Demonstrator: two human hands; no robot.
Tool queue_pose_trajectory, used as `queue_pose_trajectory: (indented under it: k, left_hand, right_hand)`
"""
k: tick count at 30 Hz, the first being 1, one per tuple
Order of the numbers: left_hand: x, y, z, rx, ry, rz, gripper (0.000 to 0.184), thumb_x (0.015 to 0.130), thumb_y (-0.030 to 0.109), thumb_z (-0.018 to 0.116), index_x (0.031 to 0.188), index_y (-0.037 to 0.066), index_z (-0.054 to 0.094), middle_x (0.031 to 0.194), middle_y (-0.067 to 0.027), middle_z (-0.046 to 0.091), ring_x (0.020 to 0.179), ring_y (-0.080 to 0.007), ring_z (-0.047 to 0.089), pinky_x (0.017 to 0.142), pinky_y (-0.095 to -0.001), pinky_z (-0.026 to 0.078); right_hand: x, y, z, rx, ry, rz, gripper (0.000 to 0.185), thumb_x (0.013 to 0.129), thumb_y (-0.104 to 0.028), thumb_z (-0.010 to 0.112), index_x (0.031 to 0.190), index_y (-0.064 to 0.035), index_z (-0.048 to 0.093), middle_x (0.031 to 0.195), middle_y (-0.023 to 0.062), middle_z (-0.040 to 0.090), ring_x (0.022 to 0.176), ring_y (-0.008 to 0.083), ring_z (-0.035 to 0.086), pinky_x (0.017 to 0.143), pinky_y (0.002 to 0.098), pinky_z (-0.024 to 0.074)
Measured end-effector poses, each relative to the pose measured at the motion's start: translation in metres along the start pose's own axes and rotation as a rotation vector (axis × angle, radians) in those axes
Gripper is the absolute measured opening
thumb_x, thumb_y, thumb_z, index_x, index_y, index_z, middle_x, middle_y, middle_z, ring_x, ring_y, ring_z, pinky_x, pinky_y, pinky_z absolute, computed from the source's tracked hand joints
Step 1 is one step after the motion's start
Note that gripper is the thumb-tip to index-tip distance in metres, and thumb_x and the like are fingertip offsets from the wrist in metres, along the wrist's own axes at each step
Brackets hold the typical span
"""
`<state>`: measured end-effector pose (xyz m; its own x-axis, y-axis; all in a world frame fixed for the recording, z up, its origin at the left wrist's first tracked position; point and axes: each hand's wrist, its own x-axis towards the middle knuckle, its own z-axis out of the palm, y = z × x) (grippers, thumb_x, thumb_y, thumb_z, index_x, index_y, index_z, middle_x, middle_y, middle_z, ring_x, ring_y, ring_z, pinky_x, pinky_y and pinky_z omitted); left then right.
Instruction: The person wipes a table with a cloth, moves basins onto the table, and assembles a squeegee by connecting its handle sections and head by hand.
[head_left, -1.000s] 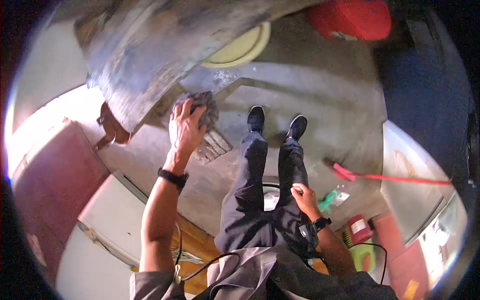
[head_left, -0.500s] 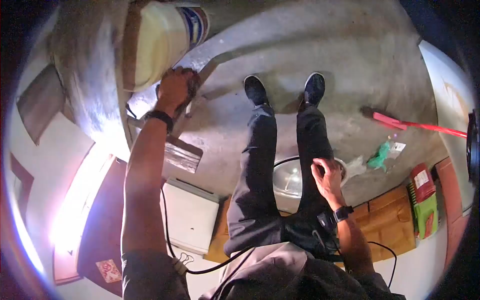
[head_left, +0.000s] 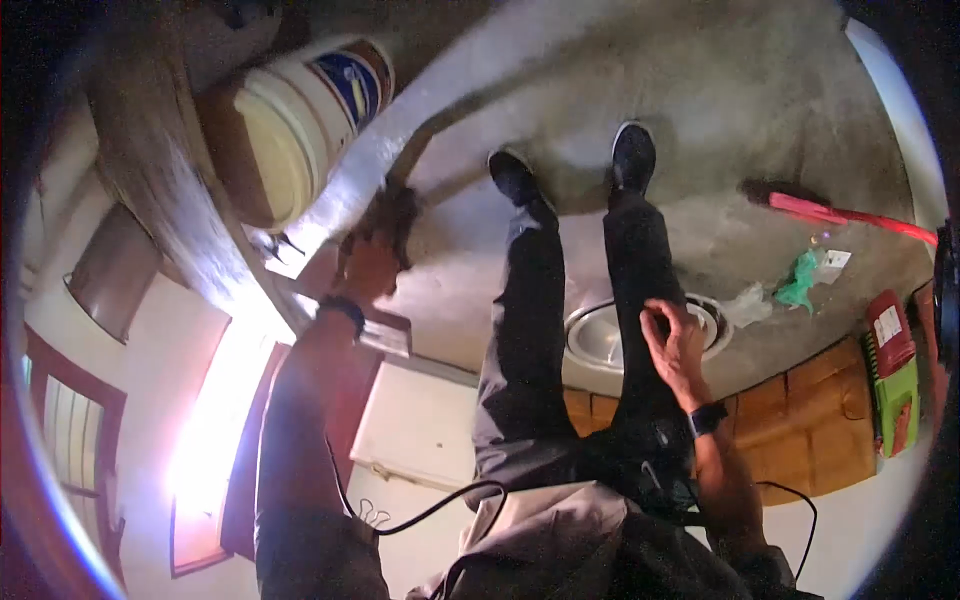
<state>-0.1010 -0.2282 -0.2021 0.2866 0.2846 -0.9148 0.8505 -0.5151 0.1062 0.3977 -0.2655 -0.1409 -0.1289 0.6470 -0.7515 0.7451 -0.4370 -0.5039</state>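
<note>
My left hand (head_left: 370, 272) reaches down to the floor on the left, below a large white bucket (head_left: 290, 130) with a blue label. Its fingers are bent around something dark that blurs into the shadow; its kind cannot be made out. A pale block-like piece (head_left: 388, 335) lies beside that wrist. My right hand (head_left: 678, 350) hangs over my right leg with loosely bent fingers, thumb apart, and nothing visible in it. Behind that leg, a round shiny metal basin (head_left: 597, 338) rests on the floor.
On the right lie a red-handled broom or brush (head_left: 810, 208), a green plastic scrap (head_left: 799, 280) and a clear bag (head_left: 748, 306). Brown cardboard (head_left: 800, 430) stands behind, near a green and red package (head_left: 890, 390). A white box (head_left: 415, 425) and bright doorway (head_left: 225, 420) are at left.
My left hand has moved down and toward me, away from the bucket. My right hand stays over my leg, its fingers slightly more bent. The view has shifted and turned a little.
</note>
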Motion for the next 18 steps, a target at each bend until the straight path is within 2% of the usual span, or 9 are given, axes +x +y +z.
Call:
queue_pose_trajectory:
  k: [3,5,6,7,10,12,15,16,18]
  left_hand:
    - [0.002,0.023,-0.015,0.116,-0.156,-0.012,0.025,0.067,0.027,0.072,0.088,0.014,0.074,0.101,-0.0072,0.067,0.106,-0.0263,0.056,0.078,-0.0441,0.048]
    - [0.011,0.028,-0.006,0.085,-0.608,-0.021,0.031,0.063,0.028,0.074,0.090,0.013,0.074,0.094,-0.0100,0.069,0.097,-0.0259,0.063,0.074,-0.0441,0.050]
    - [0.010,0.026,0.002,0.094,-0.613,-0.020,0.031,0.063,0.028,0.074,0.090,0.013,0.074,0.094,-0.0100,0.069,0.097,-0.0259,0.063,0.074,-0.0441,0.050]
    - [0.008,0.019,0.013,0.078,-0.684,0.147,0.032,0.061,0.028,0.074,0.089,0.012,0.074,0.092,-0.0108,0.070,0.093,-0.0271,0.065,0.075,-0.0438,0.051]
    - [0.035,-0.013,0.015,-0.505,-0.753,0.244,0.037,0.058,0.028,0.071,0.090,0.011,0.072,0.091,-0.0137,0.069,0.087,-0.0302,0.066,0.079,-0.0410,0.051]
    - [0.045,0.002,-0.025,-0.457,-0.734,0.243,0.036,0.058,0.027,0.070,0.091,0.011,0.071,0.090,-0.0149,0.069,0.088,-0.0325,0.065,0.080,-0.0417,0.051]
    - [0.072,0.021,-0.075,-0.503,-0.239,0.290,0.026,0.065,0.019,0.067,0.090,0.011,0.070,0.085,-0.0132,0.068,0.086,-0.0321,0.065,0.077,-0.0445,0.049]
    - [0.084,0.026,-0.064,-0.502,-0.251,0.297,0.026,0.065,0.019,0.067,0.090,0.011,0.070,0.085,-0.0132,0.068,0.086,-0.0321,0.065,0.077,-0.0445,0.049]
    - [0.131,0.029,-0.031,-0.048,-0.266,0.277,0.022,0.069,0.018,0.066,0.089,0.010,0.071,0.085,-0.0136,0.068,0.086,-0.0307,0.066,0.076,-0.0454,0.049]
  right_hand:
    - [-0.003,0.003,0.009,0.044,0.039,0.010,0.019,0.083,-0.023,0.065,0.096,-0.0099,0.064,0.089,0.0105,0.068,0.081,0.0306,0.064,0.076,0.0405,0.0460]
    - [-0.006,-0.001,0.011,0.014,0.064,-0.004,0.018,0.083,-0.022,0.066,0.095,-0.0098,0.065,0.088,0.0108,0.068,0.080,0.0306,0.064,0.075,0.0400,0.0470]
    - [-0.007,0.000,0.012,0.089,0.073,0.017,0.017,0.082,-0.020,0.065,0.094,-0.0086,0.065,0.088,0.0113,0.068,0.080,0.0312,0.064,0.075,0.0394,0.0483]
    - [-0.006,0.002,0.011,0.160,0.079,0.036,0.016,0.082,-0.019,0.065,0.093,-0.0074,0.066,0.087,0.0117,0.069,0.080,0.0318,0.065,0.074,0.0388,0.0495]
    - [-0.006,-0.008,0.011,0.182,0.056,0.200,0.015,0.081,-0.015,0.065,0.092,-0.0043,0.067,0.089,0.0138,0.069,0.082,0.0323,0.065,0.075,0.0381,0.0508]
    - [-0.009,-0.020,0.015,0.207,0.060,0.233,0.015,0.081,-0.014,0.065,0.091,-0.0036,0.067,0.089,0.0147,0.068,0.082,0.0325,0.066,0.075,0.0380,0.0509]
    - [0.000,-0.035,0.020,0.290,0.103,0.306,0.015,0.082,-0.012,0.064,0.094,-0.0030,0.068,0.090,0.0143,0.068,0.084,0.0295,0.065,0.078,0.0360,0.0499]
    - [-0.004,-0.039,0.022,0.351,0.099,0.373,0.016,0.083,-0.010,0.064,0.097,-0.0032,0.068,0.092,0.0130,0.068,0.086,0.0264,0.064,0.080,0.0341,0.0488]
    - [-0.007,-0.041,0.029,0.266,0.127,0.359,0.016,0.082,-0.009,0.064,0.097,-0.0035,0.068,0.091,0.0124,0.068,0.086,0.0264,0.064,0.080,0.0347,0.0483]
